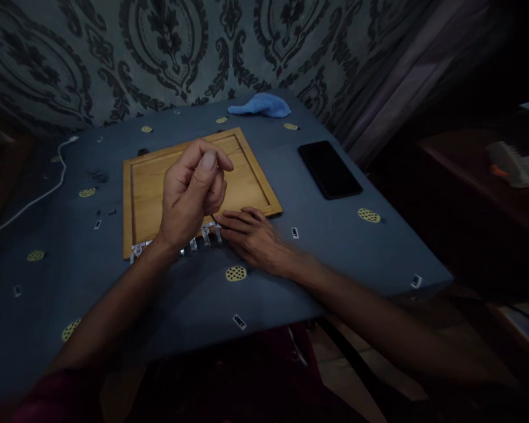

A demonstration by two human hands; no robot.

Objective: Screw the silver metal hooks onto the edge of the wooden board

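Gripping a thin tool [214,219], our left hand [198,188] is curled tight with the thumb up on top. The fist hides most of the tool, so we can't tell what kind it is. Its low end seems to point at the row of shiny clips [206,235]. Our right hand [258,241] lies low at the tool's 4 o'clock, its fingers stretched out close to the clips; we can't tell whether the fingertips pinch anything. The clips run along the 6 o'clock edge of the wood board [147,188], which lies on the table [356,264], at 12 o'clock from us. We think we are in the middle of working the tool on one clip. The next move seems to call for a steady right hand and a straight tool, since a tilted tip could slip off. From the board's middle, small dark bits [111,211], maybe screws, lie between 8 and 9 o'clock, a white cord [64,168] at 9, a blue cloth [262,106] at 1 and a black phone [330,169] at 3.
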